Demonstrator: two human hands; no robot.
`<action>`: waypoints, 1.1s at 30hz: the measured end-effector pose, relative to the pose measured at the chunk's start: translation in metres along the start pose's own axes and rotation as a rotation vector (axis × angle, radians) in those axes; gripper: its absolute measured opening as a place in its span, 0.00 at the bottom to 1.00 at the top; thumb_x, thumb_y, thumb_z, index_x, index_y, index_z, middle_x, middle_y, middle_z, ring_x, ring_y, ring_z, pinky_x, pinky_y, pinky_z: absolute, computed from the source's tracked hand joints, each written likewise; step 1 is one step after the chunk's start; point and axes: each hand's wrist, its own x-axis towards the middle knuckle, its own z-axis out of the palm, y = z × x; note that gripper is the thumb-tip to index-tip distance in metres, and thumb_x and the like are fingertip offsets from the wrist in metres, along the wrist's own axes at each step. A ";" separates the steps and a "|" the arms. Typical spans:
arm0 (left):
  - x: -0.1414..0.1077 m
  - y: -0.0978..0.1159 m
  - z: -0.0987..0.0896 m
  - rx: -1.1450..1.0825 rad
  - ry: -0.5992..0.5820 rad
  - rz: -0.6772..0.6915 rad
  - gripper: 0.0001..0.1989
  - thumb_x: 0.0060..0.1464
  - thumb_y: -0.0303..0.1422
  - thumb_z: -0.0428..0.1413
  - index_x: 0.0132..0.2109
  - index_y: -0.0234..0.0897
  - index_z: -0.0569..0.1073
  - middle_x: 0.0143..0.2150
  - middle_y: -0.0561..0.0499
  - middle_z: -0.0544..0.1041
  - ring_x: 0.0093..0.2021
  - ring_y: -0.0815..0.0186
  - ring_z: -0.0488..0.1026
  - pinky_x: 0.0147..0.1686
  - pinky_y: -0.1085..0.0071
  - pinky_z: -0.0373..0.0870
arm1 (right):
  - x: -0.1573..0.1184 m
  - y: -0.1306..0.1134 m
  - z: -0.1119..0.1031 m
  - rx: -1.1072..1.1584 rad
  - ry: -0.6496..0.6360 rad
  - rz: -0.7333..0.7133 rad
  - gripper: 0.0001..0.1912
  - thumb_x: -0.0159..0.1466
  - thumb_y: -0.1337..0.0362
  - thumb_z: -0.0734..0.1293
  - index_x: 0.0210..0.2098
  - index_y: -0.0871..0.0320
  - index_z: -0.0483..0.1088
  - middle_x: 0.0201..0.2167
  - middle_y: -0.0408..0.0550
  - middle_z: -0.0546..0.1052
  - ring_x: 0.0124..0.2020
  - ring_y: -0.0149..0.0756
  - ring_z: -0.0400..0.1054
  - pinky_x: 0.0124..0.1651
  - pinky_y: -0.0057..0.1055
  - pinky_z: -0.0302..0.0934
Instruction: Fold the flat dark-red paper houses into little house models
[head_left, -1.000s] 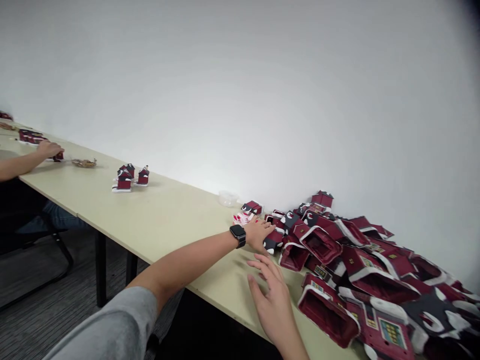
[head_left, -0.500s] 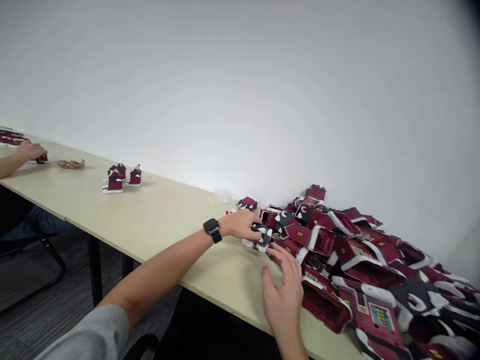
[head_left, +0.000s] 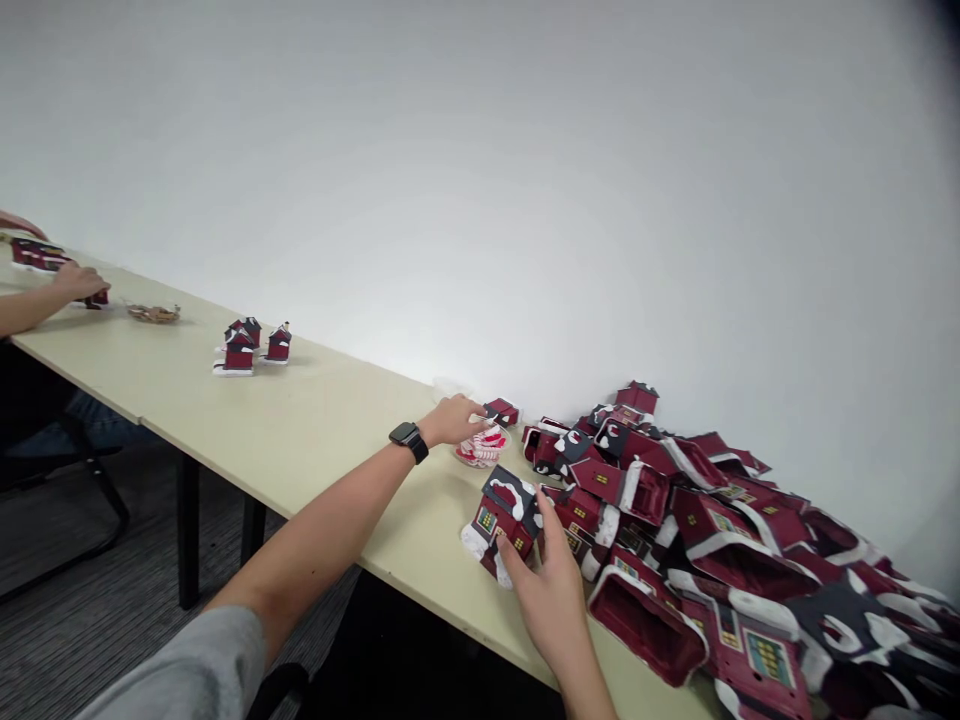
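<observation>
While three model houses (head_left: 239, 356) stand upright farther up the table (head_left: 330, 400), many others lie jumbled in a pile (head_left: 720, 520). The right hand (head_left: 551, 595) clasps a tilted, snow-trimmed house (head_left: 499, 512); the left hand (head_left: 450, 420) is at a tub of red-and-white pieces (head_left: 482, 446), whether gripping anything I cannot tell.

We seem to be in a plain indoor workroom, part office, part small assembly shop. A long pale table (head_left: 322, 400) runs along a bare light wall (head_left: 450, 180), bearing a big heap of matching red model houses (head_left: 720, 540). Striped grey carpet (head_left: 52, 560) and a black-framed chair (head_left: 94, 470) suggest the office side.
</observation>
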 end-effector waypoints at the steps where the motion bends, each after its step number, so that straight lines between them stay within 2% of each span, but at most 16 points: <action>1: 0.002 -0.008 0.003 0.038 -0.011 -0.033 0.19 0.64 0.41 0.52 0.53 0.35 0.80 0.54 0.39 0.80 0.59 0.49 0.70 0.61 0.54 0.61 | 0.001 0.001 -0.001 -0.020 -0.047 0.027 0.38 0.65 0.54 0.69 0.72 0.54 0.57 0.69 0.57 0.65 0.67 0.52 0.63 0.66 0.52 0.62; 4: 0.005 -0.025 0.012 0.120 -0.064 -0.110 0.16 0.60 0.38 0.55 0.50 0.40 0.82 0.48 0.41 0.82 0.60 0.44 0.67 0.61 0.44 0.58 | 0.002 0.005 -0.002 -0.064 -0.115 0.080 0.40 0.64 0.55 0.69 0.73 0.53 0.55 0.68 0.56 0.66 0.66 0.52 0.66 0.63 0.49 0.66; 7: 0.006 -0.030 0.013 0.141 -0.097 -0.130 0.21 0.59 0.40 0.55 0.58 0.46 0.79 0.54 0.42 0.80 0.62 0.42 0.64 0.60 0.41 0.57 | 0.002 0.006 0.000 -0.075 -0.096 0.083 0.39 0.63 0.54 0.69 0.71 0.54 0.58 0.66 0.57 0.69 0.63 0.54 0.68 0.61 0.49 0.68; 9: 0.006 -0.028 0.011 0.139 -0.119 -0.115 0.24 0.58 0.40 0.56 0.62 0.50 0.75 0.60 0.44 0.76 0.62 0.42 0.63 0.60 0.42 0.57 | 0.000 0.003 0.002 -0.067 -0.069 0.084 0.39 0.63 0.53 0.69 0.70 0.55 0.59 0.65 0.57 0.69 0.63 0.54 0.68 0.62 0.50 0.66; 11: 0.006 -0.024 0.008 0.127 -0.162 -0.086 0.23 0.58 0.38 0.57 0.60 0.54 0.76 0.63 0.48 0.74 0.62 0.45 0.64 0.60 0.46 0.58 | -0.002 -0.005 0.004 -0.050 -0.040 0.100 0.37 0.64 0.52 0.67 0.70 0.54 0.59 0.65 0.56 0.70 0.63 0.52 0.68 0.63 0.49 0.65; 14: 0.007 -0.020 0.007 0.113 -0.211 -0.051 0.18 0.58 0.34 0.57 0.53 0.53 0.81 0.56 0.51 0.79 0.59 0.50 0.67 0.60 0.52 0.60 | -0.004 -0.015 0.005 -0.015 -0.012 0.131 0.38 0.63 0.49 0.67 0.69 0.54 0.60 0.64 0.55 0.70 0.62 0.52 0.68 0.62 0.46 0.64; 16: 0.009 -0.019 0.008 0.124 -0.193 -0.043 0.15 0.58 0.32 0.56 0.50 0.49 0.82 0.53 0.49 0.81 0.59 0.50 0.66 0.60 0.53 0.59 | -0.004 -0.017 0.005 -0.017 0.013 0.134 0.39 0.62 0.49 0.68 0.69 0.55 0.60 0.65 0.55 0.70 0.62 0.52 0.68 0.62 0.46 0.64; 19: 0.010 -0.020 0.011 0.152 -0.153 -0.021 0.14 0.59 0.29 0.56 0.47 0.45 0.83 0.52 0.46 0.80 0.59 0.49 0.64 0.59 0.52 0.58 | -0.002 -0.012 0.003 -0.060 0.040 0.115 0.38 0.62 0.49 0.68 0.68 0.56 0.61 0.64 0.57 0.69 0.61 0.54 0.68 0.62 0.47 0.63; 24: 0.009 -0.021 0.012 0.173 -0.140 0.005 0.14 0.58 0.24 0.55 0.41 0.44 0.83 0.50 0.44 0.79 0.55 0.50 0.67 0.56 0.54 0.60 | 0.001 0.001 0.000 -0.097 -0.035 0.110 0.38 0.60 0.50 0.70 0.67 0.55 0.64 0.63 0.58 0.70 0.60 0.55 0.69 0.58 0.46 0.66; 27: 0.008 -0.016 0.006 0.169 -0.058 -0.007 0.11 0.60 0.25 0.54 0.40 0.37 0.81 0.52 0.40 0.77 0.55 0.50 0.68 0.54 0.55 0.61 | 0.001 0.004 0.000 -0.096 -0.040 0.135 0.39 0.60 0.49 0.70 0.67 0.56 0.62 0.64 0.58 0.69 0.61 0.55 0.68 0.58 0.46 0.65; 30: 0.002 -0.001 -0.010 0.136 0.029 0.004 0.10 0.64 0.26 0.50 0.43 0.34 0.78 0.47 0.40 0.79 0.48 0.56 0.72 0.47 0.63 0.65 | 0.002 0.004 0.000 -0.100 -0.033 0.164 0.38 0.60 0.48 0.70 0.65 0.59 0.64 0.62 0.60 0.70 0.61 0.57 0.67 0.60 0.48 0.64; 33: -0.023 0.033 -0.027 0.096 0.101 0.063 0.09 0.67 0.30 0.49 0.46 0.35 0.74 0.39 0.47 0.79 0.38 0.63 0.73 0.38 0.70 0.64 | 0.003 -0.001 0.000 -0.097 -0.006 0.185 0.40 0.60 0.47 0.69 0.66 0.61 0.61 0.63 0.62 0.70 0.63 0.58 0.65 0.64 0.50 0.60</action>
